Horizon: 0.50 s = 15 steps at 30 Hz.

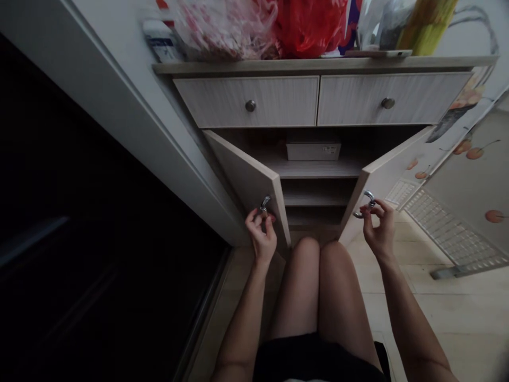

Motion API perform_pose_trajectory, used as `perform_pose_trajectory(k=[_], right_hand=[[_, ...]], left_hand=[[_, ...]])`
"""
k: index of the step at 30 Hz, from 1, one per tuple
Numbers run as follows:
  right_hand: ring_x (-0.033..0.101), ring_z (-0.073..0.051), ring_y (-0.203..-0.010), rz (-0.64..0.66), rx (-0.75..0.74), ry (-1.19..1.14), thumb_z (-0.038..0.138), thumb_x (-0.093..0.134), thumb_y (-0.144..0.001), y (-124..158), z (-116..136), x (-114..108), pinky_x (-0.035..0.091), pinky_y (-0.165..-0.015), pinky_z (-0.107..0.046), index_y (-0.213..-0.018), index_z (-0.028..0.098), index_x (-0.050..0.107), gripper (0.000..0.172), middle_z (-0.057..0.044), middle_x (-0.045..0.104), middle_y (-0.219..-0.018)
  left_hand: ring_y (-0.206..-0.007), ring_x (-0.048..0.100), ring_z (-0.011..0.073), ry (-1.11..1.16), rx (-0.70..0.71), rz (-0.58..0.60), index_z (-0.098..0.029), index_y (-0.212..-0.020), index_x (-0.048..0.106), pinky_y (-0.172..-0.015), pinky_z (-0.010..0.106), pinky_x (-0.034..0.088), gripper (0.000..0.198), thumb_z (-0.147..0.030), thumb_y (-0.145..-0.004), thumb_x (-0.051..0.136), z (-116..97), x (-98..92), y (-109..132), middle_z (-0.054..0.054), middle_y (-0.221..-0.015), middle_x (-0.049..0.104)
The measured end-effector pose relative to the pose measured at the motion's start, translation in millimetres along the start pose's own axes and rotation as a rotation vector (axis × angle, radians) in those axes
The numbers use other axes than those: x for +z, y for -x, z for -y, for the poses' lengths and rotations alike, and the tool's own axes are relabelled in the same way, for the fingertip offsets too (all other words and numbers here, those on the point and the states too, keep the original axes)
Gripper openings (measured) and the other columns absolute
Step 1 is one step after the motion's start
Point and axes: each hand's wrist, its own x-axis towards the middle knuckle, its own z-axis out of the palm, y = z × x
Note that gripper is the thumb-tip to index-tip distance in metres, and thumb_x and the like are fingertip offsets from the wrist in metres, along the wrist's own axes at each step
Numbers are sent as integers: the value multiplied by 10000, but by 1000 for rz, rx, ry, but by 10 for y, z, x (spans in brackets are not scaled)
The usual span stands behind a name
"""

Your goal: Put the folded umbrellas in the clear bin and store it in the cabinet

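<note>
My left hand (262, 233) is closed with its fingertips on the curved metal handle (265, 202) of the left cabinet door (254, 178). On the other side, my right hand (379, 225) pinches the metal handle (369, 196) of the right cabinet door (384, 172). Both doors stand partly open, angled out toward me. Between them the inside of the cabinet shows, with a pale box (313, 150) on the upper shelf (318, 168). A lower shelf (316, 198) lies beneath it in shadow.
Two drawers with round knobs (250, 105) sit above the doors. Plastic bags (312, 26), a white bottle (161, 40) and a flat phone-like item (377, 53) rest on top. My knees (322, 254) are close to the doors. A white panel with cherry pictures (473, 175) stands at right.
</note>
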Motion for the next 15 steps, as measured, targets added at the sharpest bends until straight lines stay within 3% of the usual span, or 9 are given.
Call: perform_pose_trajectory(k=[5, 10, 15], right_hand=[[706, -246, -841, -94, -47, 112, 415, 596, -925, 167, 66, -336, 586, -806, -493, -1254, 260, 508, 374, -77, 696, -960], [709, -264, -814, -240, 23, 219, 485, 626, -887, 302, 48, -674, 579, -816, -516, -1221, 261, 533, 413, -82, 683, -939], [712, -352, -891, -357, 137, 259, 613, 650, -768, 379, -162, -1175, 526, -885, -634, -1179, 396, 542, 477, -97, 645, -901]], left_hand=[[-773, 699, 174, -90, 5, -119, -199, -1203, 431, -766, 313, 569, 493, -564, -913, 593, 13, -482, 36, 58, -890, 641], [-845, 690, 185, -190, 30, -271, -203, -1137, 467, -787, 326, 578, 454, -484, -843, 668, 135, -1061, -30, 63, -919, 631], [-892, 687, 238, -266, 27, -449, -227, -1037, 484, -924, 494, 575, 468, -431, -695, 731, 331, -1709, -229, 47, -928, 628]])
